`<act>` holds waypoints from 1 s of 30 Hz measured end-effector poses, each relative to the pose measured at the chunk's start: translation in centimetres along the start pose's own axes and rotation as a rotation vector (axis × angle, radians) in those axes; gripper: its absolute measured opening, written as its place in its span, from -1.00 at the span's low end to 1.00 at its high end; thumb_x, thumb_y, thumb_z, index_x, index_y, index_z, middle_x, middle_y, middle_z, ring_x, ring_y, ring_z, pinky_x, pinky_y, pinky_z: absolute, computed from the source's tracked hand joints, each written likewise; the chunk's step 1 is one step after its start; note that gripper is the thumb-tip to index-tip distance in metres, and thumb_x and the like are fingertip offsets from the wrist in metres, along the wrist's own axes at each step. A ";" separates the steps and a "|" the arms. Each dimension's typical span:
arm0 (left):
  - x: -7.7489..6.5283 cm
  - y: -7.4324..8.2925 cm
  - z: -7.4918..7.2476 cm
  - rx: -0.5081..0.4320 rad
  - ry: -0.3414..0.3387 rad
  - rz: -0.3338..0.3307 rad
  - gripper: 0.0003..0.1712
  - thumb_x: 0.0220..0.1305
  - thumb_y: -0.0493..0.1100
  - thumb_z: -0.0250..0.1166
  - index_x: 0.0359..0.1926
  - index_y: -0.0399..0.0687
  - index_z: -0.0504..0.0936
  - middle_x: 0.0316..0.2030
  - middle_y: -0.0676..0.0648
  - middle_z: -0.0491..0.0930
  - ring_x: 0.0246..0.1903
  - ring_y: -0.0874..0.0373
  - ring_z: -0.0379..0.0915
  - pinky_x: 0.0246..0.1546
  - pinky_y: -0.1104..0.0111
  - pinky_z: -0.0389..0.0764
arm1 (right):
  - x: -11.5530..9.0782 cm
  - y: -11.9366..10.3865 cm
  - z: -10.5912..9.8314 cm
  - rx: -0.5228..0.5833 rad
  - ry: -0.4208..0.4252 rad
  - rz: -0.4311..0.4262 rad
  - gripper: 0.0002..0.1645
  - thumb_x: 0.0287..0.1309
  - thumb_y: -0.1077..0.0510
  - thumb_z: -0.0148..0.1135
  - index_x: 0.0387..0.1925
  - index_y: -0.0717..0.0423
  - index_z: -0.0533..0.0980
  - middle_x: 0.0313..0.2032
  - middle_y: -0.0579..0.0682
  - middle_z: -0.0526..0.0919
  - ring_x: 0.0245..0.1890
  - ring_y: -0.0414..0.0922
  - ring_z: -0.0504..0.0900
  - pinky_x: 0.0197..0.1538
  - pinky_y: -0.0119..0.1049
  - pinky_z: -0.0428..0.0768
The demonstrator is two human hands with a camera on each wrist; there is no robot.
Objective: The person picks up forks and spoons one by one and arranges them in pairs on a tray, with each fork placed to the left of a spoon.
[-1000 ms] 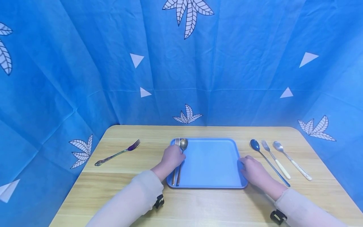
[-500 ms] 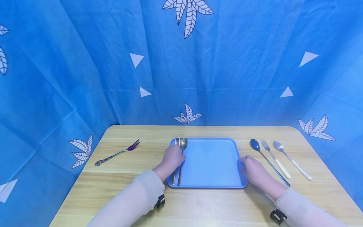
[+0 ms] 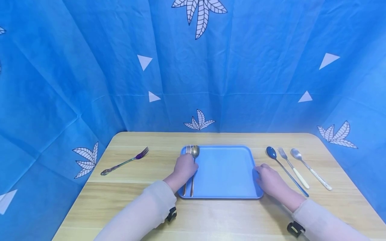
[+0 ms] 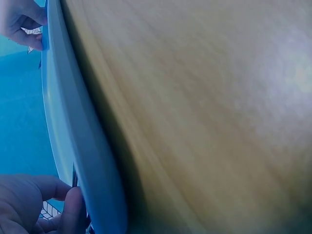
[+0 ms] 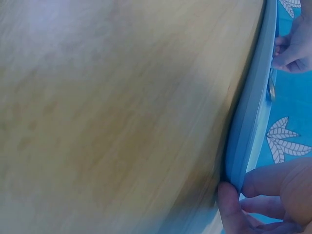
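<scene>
A blue rectangular tray (image 3: 226, 172) lies on the wooden table. Along its left side a fork (image 3: 188, 149) and a spoon (image 3: 195, 151) lie side by side, tines and bowl toward the back. Over their middles is my left hand (image 3: 184, 166), its thumb and finger pinching the spoon's handle, which shows as a thin dark edge in the left wrist view. My right hand (image 3: 269, 179) grips the tray's right rim; in the right wrist view the thumb is outside the rim and the fingers (image 5: 265, 181) are on its inner side.
Left of the tray lies a purple-and-green fork (image 3: 125, 163). On the right are a dark blue spoon (image 3: 271, 153), a white-handled fork (image 3: 297, 172) and a spoon with a pale patterned handle (image 3: 313, 172). A blue curtain (image 3: 223, 67) hangs behind the table (image 3: 211, 221).
The spoon's handle end has shifted slightly right, away from the fork, along with a small rightward move of my left hand. My right hand has stayed at the tray's rim.
</scene>
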State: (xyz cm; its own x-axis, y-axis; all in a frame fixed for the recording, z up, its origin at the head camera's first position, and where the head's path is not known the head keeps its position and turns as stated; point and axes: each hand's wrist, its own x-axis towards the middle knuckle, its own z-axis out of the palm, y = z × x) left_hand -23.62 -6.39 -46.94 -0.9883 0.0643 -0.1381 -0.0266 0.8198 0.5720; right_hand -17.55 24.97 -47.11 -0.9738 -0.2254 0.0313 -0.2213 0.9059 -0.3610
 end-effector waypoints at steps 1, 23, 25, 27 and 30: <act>0.0 0.1 0.0 0.000 0.000 -0.003 -0.58 0.26 -0.30 0.20 -0.72 -0.03 0.34 -0.81 0.09 0.20 -0.80 0.22 0.23 -0.79 0.45 0.27 | 0.0 0.0 0.0 -0.001 0.002 -0.002 -0.54 0.06 0.41 0.32 0.03 0.53 0.51 -0.27 0.26 0.58 -0.28 0.12 0.64 -0.16 0.01 0.67; -0.2 0.3 0.2 0.064 0.037 0.021 -0.62 0.27 -0.30 0.22 -0.69 -0.07 0.41 -0.77 0.04 0.30 -0.76 0.20 0.34 -0.77 0.42 0.36 | -0.1 0.2 0.3 -0.013 0.016 -0.013 -0.56 0.05 0.40 0.32 0.00 0.53 0.52 -0.28 0.26 0.59 -0.27 0.15 0.64 -0.13 0.04 0.66; -0.1 0.4 0.2 0.066 0.034 0.015 -0.63 0.28 -0.29 0.22 -0.68 -0.08 0.43 -0.76 0.04 0.31 -0.76 0.20 0.35 -0.76 0.42 0.36 | -0.1 0.1 0.3 -0.013 0.018 -0.013 -0.56 0.05 0.41 0.32 0.00 0.53 0.52 -0.27 0.27 0.60 -0.26 0.15 0.64 -0.13 0.04 0.66; -0.1 0.4 0.2 0.070 0.028 0.009 -0.64 0.28 -0.29 0.22 -0.67 -0.09 0.44 -0.75 0.03 0.32 -0.75 0.20 0.36 -0.75 0.42 0.37 | -0.2 0.1 0.3 -0.013 0.018 -0.011 -0.56 0.05 0.40 0.32 0.01 0.53 0.52 -0.27 0.27 0.60 -0.26 0.15 0.64 -0.13 0.03 0.66; 0.0 0.4 0.3 0.069 0.020 0.002 -0.65 0.30 -0.28 0.21 -0.66 -0.09 0.46 -0.73 0.02 0.34 -0.73 0.19 0.38 -0.74 0.42 0.40 | -0.2 0.1 0.2 -0.013 0.018 -0.010 -0.55 0.05 0.40 0.33 0.01 0.54 0.52 -0.27 0.26 0.59 -0.27 0.15 0.64 -0.13 0.04 0.66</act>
State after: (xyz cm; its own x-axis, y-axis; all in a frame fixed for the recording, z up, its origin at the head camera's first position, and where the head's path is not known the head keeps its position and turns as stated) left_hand -23.57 -5.92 -46.93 -0.9912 0.0554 -0.1202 -0.0146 0.8571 0.5149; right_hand -17.39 24.99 -47.35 -0.9722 -0.2285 0.0515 -0.2319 0.9083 -0.3481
